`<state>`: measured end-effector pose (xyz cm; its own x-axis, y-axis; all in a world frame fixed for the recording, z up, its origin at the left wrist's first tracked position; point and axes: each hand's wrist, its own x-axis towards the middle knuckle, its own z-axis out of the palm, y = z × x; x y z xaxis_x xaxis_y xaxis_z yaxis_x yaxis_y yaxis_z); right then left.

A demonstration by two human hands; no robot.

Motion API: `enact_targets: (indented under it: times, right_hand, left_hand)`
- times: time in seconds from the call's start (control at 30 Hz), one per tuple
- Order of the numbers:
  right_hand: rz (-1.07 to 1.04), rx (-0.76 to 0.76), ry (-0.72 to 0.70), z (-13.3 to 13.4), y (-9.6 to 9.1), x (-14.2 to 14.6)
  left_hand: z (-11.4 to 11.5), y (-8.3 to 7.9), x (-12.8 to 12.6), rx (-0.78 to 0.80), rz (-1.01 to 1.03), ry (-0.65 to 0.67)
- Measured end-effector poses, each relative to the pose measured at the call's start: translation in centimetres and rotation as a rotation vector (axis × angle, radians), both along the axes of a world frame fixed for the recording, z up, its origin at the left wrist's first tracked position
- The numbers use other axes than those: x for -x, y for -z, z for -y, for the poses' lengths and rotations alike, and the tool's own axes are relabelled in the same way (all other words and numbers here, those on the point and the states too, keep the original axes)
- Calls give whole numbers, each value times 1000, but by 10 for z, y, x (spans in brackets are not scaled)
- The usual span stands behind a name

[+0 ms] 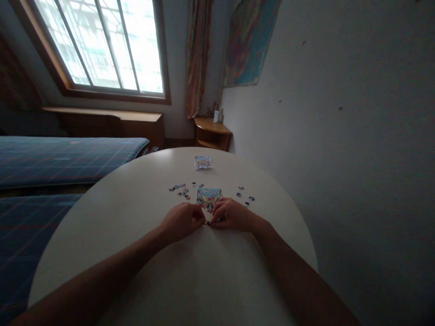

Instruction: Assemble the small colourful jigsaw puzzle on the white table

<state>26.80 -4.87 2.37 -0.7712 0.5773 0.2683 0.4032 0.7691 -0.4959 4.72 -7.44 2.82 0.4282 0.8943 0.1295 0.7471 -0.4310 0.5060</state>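
A partly assembled colourful jigsaw puzzle (209, 196) lies on the round white table (136, 213). My left hand (181, 220) and my right hand (231, 214) rest side by side just in front of its near edge, fingers curled and pinched together around small puzzle pieces (206, 222) where the fingertips meet. Loose pieces lie scattered left of the puzzle (180, 189) and right of it (245, 195). The near edge of the puzzle is hidden behind my fingers.
A small printed picture card (203, 162) lies at the far side of the table. A bed with a blue plaid cover (61, 156) stands to the left. A wooden corner shelf (212, 131) sits below the window, and a wall runs close on the right.
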Motion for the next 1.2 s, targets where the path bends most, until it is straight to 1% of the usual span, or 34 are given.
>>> enact_targets:
  times: [0.2,0.3,0.47,0.6,0.73,0.87,0.97,1.1,1.2]
  right_hand:
    - [16,-3,15,0,0,0]
    - [28,-14,12,0,-1,1]
    - [34,-31,18,1,-4,1]
    - [48,-61,12,3,-5,2]
    - [53,-93,5,6,-7,3]
    - [49,-108,-4,9,-11,5]
    - [52,-109,-4,10,-13,5]
    - [51,-99,-5,11,-15,5]
    - [45,-93,-13,11,-16,7]
  left_hand:
    - [-1,5,0,-60,-16,-11]
    - [0,5,-2,-53,-24,-3]
    - [3,2,-6,-18,-68,-63]
    - [5,4,-7,-22,-111,-103]
    - [4,9,-7,-62,-126,-93]
    - [4,8,-6,-58,-106,-83]
    - [0,6,-1,-47,-78,-35]
    - [-6,5,9,-74,-30,103]
    - [-8,7,14,-97,-29,164]
